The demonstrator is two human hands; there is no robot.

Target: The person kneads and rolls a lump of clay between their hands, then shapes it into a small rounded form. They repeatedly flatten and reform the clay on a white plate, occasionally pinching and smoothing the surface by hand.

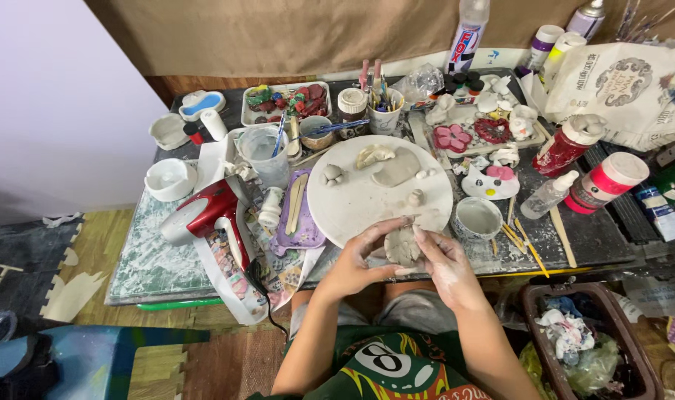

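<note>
Both hands meet at the near edge of a round white board (352, 200). My left hand (360, 259) cups a flat grey clay piece (403, 247) from below and the left. My right hand (441, 259) pinches the same piece from the right, fingers dusted with clay. On the board lie a flattened clay slab (398, 167), a pale shaped lump (373, 154), a small paw-like clay ball (332, 174) and a few tiny bits.
A red hair dryer (208, 213) lies left of the board, beside a purple tray of sticks (297, 211). A small cup (477, 218) stands right of the board, with paint bottles (608, 181) further right. A bin of scraps (582, 337) sits at lower right.
</note>
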